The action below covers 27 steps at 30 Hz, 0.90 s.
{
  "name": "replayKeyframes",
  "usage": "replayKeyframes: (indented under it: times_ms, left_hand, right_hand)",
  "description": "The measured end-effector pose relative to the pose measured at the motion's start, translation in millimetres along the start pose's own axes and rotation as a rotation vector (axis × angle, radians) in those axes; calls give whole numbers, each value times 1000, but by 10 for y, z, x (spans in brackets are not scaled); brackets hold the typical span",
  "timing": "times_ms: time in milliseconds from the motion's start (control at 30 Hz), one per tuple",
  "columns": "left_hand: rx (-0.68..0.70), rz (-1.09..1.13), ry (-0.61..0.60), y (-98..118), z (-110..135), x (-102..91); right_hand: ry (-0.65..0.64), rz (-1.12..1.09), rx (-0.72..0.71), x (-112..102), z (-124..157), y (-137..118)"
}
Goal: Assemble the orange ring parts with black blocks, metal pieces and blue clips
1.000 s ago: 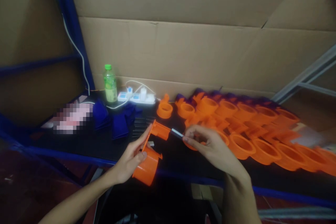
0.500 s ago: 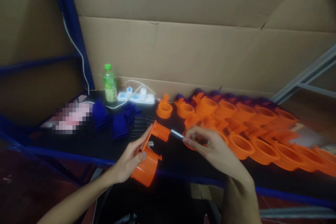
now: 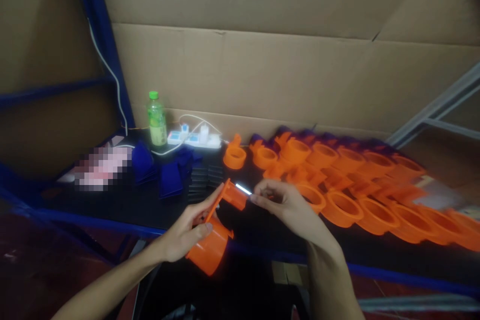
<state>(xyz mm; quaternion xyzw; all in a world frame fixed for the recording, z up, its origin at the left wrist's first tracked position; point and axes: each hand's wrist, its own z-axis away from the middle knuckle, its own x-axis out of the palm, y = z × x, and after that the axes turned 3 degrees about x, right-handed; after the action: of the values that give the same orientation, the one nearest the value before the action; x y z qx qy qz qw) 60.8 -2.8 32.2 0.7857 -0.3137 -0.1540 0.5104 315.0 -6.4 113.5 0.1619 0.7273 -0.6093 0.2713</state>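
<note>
My left hand [image 3: 183, 232] grips an orange plastic part [image 3: 210, 250], a round cup with a flat flange and a short tube [image 3: 235, 197] sticking out on top. My right hand [image 3: 285, 206] pinches a thin silvery rod [image 3: 243, 189] whose tip sits at the mouth of that tube. Both hands hover over the front edge of the black bench [image 3: 123, 205].
Several orange ring parts [image 3: 348, 200] lie in rows to the right. Blue pieces [image 3: 170, 172] and black strips [image 3: 204, 177] lie to the left. A green bottle [image 3: 157, 120] and a white power strip [image 3: 195, 139] stand at the back against cardboard [image 3: 262, 75].
My right hand has moved left, pushing the rod farther into the tube so less of it shows. The orange part has tilted slightly in my left hand.
</note>
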Motion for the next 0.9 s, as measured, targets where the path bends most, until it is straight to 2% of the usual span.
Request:
replayKeyframes:
  times_ms: [133, 333, 433, 667, 733, 833, 900]
  left_hand:
    - [-41, 62, -57, 51, -16, 22]
    - [-72, 99, -46, 86, -13, 24]
    - [-71, 128, 20, 41, 5, 18]
    - [-116, 432, 148, -71, -7, 57]
    - [-132, 483, 192, -61, -28, 50]
    - [-167, 559, 289, -47, -50, 16]
    - [-193, 649, 387, -62, -55, -12]
  right_hand:
    - [-15, -82, -5, 59, -29, 12]
    - [-36, -161, -23, 104, -38, -19]
    - [-7, -197, -32, 157, -43, -38]
    - [176, -267, -51, 365, -187, -54]
    - [139, -253, -70, 404, -274, -73]
    - [-25, -184, -91, 430, -393, -84]
    - [-27, -99, -111, 431, -445, -44]
